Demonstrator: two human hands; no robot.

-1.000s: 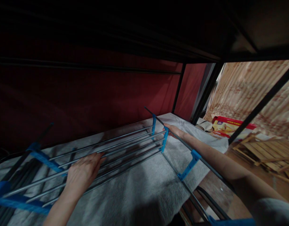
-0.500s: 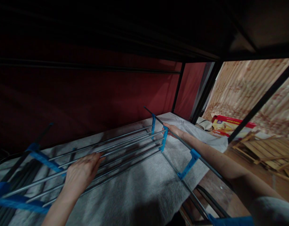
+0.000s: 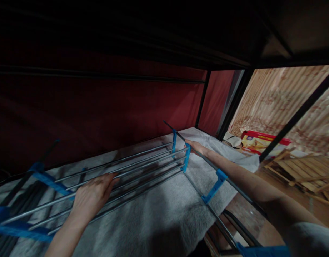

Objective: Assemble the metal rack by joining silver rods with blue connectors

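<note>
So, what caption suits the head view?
Left hand on metal rods, right hand at a blue bracket, above grey cloth.

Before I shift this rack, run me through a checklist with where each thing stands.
1. Left hand on the metal bars: ok.
2. Right hand at the top of the far blue bracket: ok.
3. Bars fully seated in that bracket: cannot tell; the joints are too small to judge.
4. Bars running from the next blue bracket towards the left side: not ok, none there.
5. Whole rack over the grey sheet: not ok, its near right part extends past the edge.
</note>
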